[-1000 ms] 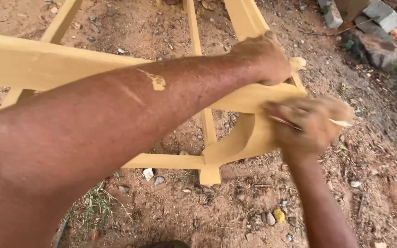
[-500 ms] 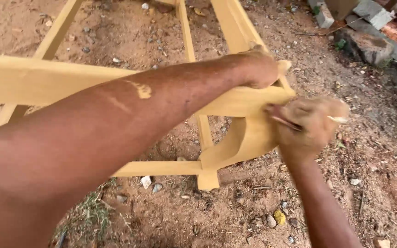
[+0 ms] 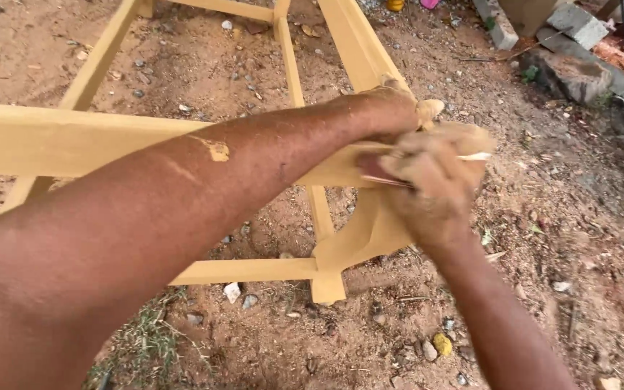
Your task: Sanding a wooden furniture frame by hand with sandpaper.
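Putty, or a coat of some yellow-tan filler, already covers nearly all of the wooden furniture frame (image 3: 74,141) that shows here: the broad rail across the left and centre of the frame, the curved bracket (image 3: 370,231) below the hands, the short foot (image 3: 326,285) at lower centre and the thin rails (image 3: 95,61) running toward the top edge all look the same flat colour. By that evidence the coating seems well advanced, and the work in hand is confined to the corner joint at right of centre, where rail and side piece meet. How much of the hidden far sides is left cannot be told.

The left hand (image 3: 391,108) lies on top of that corner, fingers curled down over the wood and gripping it, dusted with the same colour (a dried smear sits on the forearm too). The right hand (image 3: 427,180) is just below and touching the left, fingers closed together around a thin flat blade (image 3: 474,156), likely a putty knife or scraper, whose pale tip pokes out to the right; a dark strip of it shows at the left of the fist, pressed to the rail's face.

The frame stands outdoors on bare reddish dirt (image 3: 543,238) strewn with pebbles, twigs and wood chips, with a tuft of grass (image 3: 146,339) at lower left. Grey concrete blocks (image 3: 575,25) and rubble lie along the upper right corner.
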